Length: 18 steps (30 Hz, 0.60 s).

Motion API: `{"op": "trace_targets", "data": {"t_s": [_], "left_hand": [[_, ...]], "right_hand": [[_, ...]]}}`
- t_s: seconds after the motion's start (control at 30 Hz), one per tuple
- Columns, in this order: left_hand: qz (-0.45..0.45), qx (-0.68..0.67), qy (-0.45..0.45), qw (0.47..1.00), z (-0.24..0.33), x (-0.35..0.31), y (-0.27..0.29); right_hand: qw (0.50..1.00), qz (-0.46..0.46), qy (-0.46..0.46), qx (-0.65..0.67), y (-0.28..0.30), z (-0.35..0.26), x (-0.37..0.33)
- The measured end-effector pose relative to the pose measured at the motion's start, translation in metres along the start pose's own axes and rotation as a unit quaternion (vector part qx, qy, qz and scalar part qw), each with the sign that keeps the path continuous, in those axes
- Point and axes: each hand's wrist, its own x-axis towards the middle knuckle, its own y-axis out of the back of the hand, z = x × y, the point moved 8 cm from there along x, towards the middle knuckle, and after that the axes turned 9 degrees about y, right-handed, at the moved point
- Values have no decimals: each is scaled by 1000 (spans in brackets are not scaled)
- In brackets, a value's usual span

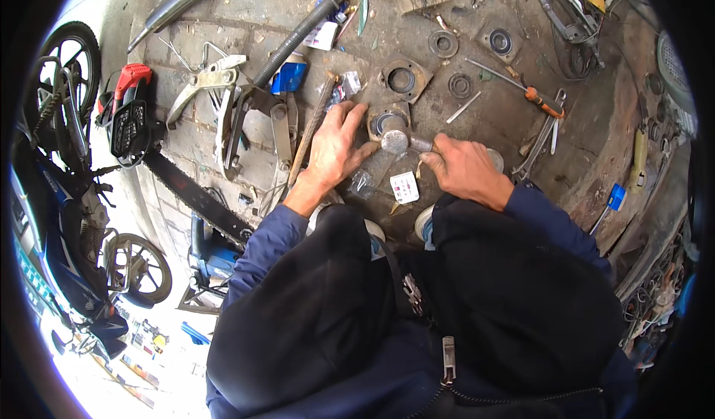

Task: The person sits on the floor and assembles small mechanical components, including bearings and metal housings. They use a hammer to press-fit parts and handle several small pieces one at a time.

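My right hand is closed round the short metal handle of a hammer. Its round, worn striking head sits in front of a square flanged bearing housing, hiding part of it; whether they touch I cannot tell. On the left side of that housing, my left hand has its fingers and thumb at the edge, holding it on the ground. A second square housing with a round bore lies just beyond. Below the hammer are a small white printed card and a clear plastic bag.
Bearing rings, another flanged housing, an orange-handled screwdriver and wrenches lie to the right. On the left are a wooden stick, a jaw puller, a chainsaw and a parked motorcycle.
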Motion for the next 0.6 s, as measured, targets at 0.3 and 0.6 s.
{"op": "trace_targets", "data": {"t_s": [0.3,0.6], "left_hand": [[3,-6,-11,1000,2,0,2],[5,-3,9,1000,3,1,0]], "right_hand": [[999,28,27,38,-1,-4,-1],[998,-9,-40,52,10,8,-6]]}}
